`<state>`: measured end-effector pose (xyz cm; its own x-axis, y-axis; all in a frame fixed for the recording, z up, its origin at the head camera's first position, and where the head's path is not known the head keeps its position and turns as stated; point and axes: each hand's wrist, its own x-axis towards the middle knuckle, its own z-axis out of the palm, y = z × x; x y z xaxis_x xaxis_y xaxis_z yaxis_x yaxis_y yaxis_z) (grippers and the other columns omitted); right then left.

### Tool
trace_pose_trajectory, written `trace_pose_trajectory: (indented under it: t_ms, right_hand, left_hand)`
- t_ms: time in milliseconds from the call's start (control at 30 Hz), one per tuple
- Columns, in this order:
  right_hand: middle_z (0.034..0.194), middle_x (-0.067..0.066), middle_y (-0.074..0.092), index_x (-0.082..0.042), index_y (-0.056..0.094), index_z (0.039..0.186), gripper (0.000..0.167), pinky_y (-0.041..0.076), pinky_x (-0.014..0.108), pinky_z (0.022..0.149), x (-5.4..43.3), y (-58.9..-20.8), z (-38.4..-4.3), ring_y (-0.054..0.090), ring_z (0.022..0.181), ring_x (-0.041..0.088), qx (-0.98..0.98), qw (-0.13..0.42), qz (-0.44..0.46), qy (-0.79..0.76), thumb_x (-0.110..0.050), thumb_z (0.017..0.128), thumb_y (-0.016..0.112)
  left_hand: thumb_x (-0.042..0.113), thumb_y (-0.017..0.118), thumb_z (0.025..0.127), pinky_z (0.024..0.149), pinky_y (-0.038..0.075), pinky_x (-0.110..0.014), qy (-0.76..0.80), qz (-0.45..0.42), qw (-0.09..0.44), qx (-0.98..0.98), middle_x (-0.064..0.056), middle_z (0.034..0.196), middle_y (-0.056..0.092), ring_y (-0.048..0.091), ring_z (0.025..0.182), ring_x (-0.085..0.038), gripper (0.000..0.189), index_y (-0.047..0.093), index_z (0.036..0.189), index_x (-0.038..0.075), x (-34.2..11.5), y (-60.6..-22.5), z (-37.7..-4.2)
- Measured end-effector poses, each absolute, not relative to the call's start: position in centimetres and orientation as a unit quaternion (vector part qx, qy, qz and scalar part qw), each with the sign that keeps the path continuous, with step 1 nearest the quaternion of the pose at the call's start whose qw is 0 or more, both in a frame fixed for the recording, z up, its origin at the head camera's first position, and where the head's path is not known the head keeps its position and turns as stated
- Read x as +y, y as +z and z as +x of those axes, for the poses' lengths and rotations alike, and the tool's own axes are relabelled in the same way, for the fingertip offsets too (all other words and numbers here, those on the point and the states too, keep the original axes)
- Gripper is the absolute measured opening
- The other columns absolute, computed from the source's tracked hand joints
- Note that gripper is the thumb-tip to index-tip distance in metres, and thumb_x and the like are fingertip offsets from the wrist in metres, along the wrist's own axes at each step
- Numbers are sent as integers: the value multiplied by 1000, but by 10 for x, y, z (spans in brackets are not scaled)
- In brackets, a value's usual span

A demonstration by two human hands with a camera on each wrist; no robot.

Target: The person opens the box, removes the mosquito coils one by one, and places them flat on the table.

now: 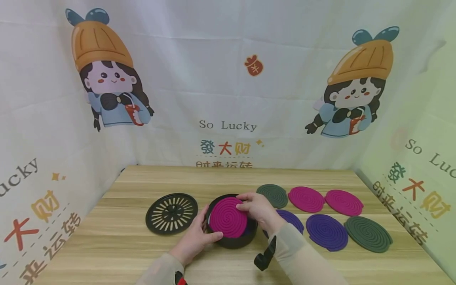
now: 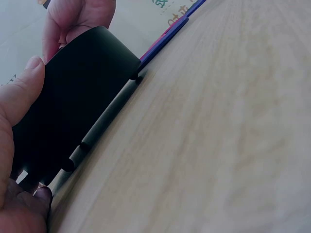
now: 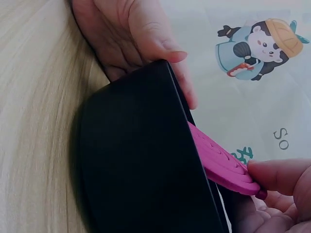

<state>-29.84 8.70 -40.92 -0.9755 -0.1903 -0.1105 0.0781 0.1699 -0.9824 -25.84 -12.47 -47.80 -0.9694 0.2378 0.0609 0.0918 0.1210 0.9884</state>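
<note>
A magenta mosquito coil point(image 1: 228, 217) leans at a slant in the mouth of a round black coil box point(image 1: 233, 242) at the table's middle. My right hand point(image 1: 261, 209) pinches the coil's raised edge between thumb and fingers; the right wrist view shows this coil point(image 3: 223, 165) sticking out past the rim. With thumb and fingers about its side, my left hand point(image 1: 196, 237) grips the box wall point(image 2: 82, 92). Something purple shows inside the box, mostly hidden by the magenta coil.
Left of the box lies a black slotted lid point(image 1: 172, 213). On the right, several coils lie flat in two rows: green point(image 1: 272, 196) and magenta point(image 1: 306, 199) ones behind, purple point(image 1: 326, 232) and green point(image 1: 369, 234) in front. A printed cloth point(image 1: 178, 91) stands behind the table.
</note>
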Motion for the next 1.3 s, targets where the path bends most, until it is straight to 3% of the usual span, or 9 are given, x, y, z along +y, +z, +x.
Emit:
trace_pose_trajectory:
  t_ms: [367, 567, 900, 1100, 1300]
  right_hand:
    - [88, 5, 63, 3, 57, 130, 41, 52, 24, 59, 86, -409, -296, 59, 65, 10, 755, 116, -49, -643, 1, 89, 61]
    - [102, 13, 62, -1, 47, 139, 50, 56, 31, 59, 84, -406, -290, 62, 70, 14, 737, 131, -55, -661, 4, 90, 58]
    - [100, 11, 61, 0, 53, 132, 39, 56, 31, 57, 85, -409, -291, 61, 69, 14, 745, 123, -57, -653, -1, 93, 57]
    - [102, 11, 62, -1, 55, 132, 42, 56, 31, 58, 87, -409, -292, 60, 68, 13, 757, 120, -46, -641, 0, 90, 61]
    - [92, 9, 62, 2, 55, 131, 45, 55, 29, 55, 89, -412, -293, 60, 64, 13, 736, 122, -45, -664, 5, 87, 62]
  left_hand:
    - [10, 80, 78, 115, 19, -51, 671, 118, 48, 731, -24, 157, 9, 18, 142, -41, 103, 10, 154, 2, -124, -476, -258]
    - [10, 79, 79, 114, 19, -50, 672, 118, 50, 729, -24, 158, 6, 17, 142, -41, 103, 9, 154, 2, -125, -475, -258]
    - [16, 82, 77, 115, 17, -51, 659, 110, 54, 742, -24, 158, 5, 15, 142, -42, 106, 9, 154, 4, -125, -477, -260]
    - [17, 82, 76, 115, 18, -53, 655, 106, 54, 746, -24, 158, 4, 15, 141, -44, 106, 10, 154, 5, -125, -478, -260]
    - [17, 83, 76, 115, 18, -51, 658, 106, 55, 743, -24, 158, 3, 15, 142, -43, 107, 11, 154, 6, -124, -478, -260]
